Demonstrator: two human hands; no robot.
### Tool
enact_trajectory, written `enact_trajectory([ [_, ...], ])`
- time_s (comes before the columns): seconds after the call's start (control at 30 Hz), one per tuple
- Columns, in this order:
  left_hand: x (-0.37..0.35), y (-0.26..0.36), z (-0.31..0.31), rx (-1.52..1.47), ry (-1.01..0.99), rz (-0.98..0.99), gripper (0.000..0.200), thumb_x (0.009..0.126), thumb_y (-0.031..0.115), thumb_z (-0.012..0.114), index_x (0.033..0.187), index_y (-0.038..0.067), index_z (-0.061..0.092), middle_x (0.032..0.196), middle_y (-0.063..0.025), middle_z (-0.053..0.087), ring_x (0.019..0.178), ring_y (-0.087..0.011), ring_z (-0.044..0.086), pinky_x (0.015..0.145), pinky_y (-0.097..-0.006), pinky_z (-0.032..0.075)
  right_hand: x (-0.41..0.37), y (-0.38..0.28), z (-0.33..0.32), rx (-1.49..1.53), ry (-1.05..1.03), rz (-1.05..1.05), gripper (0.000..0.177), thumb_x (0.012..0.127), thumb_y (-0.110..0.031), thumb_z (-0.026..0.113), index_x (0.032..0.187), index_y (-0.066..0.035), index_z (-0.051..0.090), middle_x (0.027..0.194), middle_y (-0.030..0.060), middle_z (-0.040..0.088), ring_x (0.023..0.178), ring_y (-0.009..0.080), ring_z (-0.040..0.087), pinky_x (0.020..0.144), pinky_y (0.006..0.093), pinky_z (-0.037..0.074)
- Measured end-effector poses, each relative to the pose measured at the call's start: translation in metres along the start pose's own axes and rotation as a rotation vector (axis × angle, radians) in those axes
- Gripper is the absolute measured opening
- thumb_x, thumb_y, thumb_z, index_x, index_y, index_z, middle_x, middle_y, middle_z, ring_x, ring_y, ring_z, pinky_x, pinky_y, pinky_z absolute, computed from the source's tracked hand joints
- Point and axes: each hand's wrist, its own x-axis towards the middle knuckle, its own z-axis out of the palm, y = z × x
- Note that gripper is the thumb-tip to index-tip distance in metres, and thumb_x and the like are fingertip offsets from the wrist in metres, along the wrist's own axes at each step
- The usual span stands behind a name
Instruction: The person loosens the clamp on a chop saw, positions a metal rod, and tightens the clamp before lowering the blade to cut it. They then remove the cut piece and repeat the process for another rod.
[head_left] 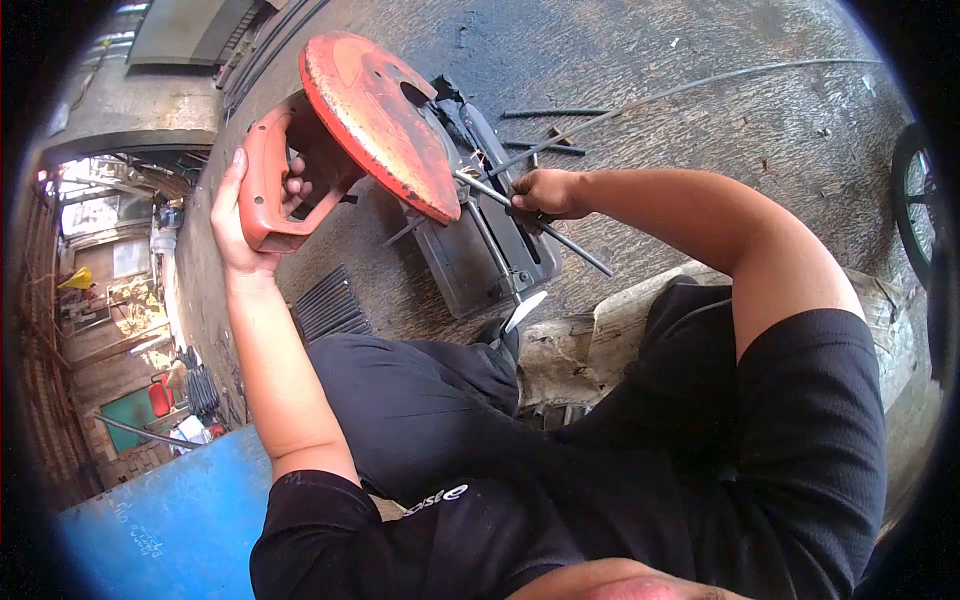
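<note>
A cut-off saw with a worn orange blade guard (375,125) stands on the floor in front of me. My left hand (238,215) is wrapped around its orange D-shaped handle (268,180), left of the raised guard. On the right of the saw, my right hand (548,194) closes on a thin metal rod (575,248) that slants across the saw's grey base (462,275). A longer thin rod (700,84) runs from the clamp area toward the upper right. The guard hides the blade, and my fingers cover part of the gripped rod.
Short dark rods (555,113) lie beyond the saw. A row of cut dark rods (332,303) rests by my knee. A blue panel (170,515) is at lower left, and a black wheel (910,200) stands at the right edge.
</note>
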Motion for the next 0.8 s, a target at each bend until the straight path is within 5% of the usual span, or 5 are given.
enact_trajectory([
  [0.8,0.0004,-0.0006,0.0004,0.016,0.01,0.006,0.053,0.095,0.042,0.046,0.123,-0.002,0.051,0.091,-0.014,0.061,0.07,-0.017,0.058,0.074,-0.0333,0.053,-0.0022,-0.0009,0.0027,0.01,-0.003,0.016,0.027,0.101,-0.022,0.038,0.105,-0.002,0.056,0.082,0.0073,0.055,0.068,0.0185,0.056,0.062,0.0347,0.05],
])
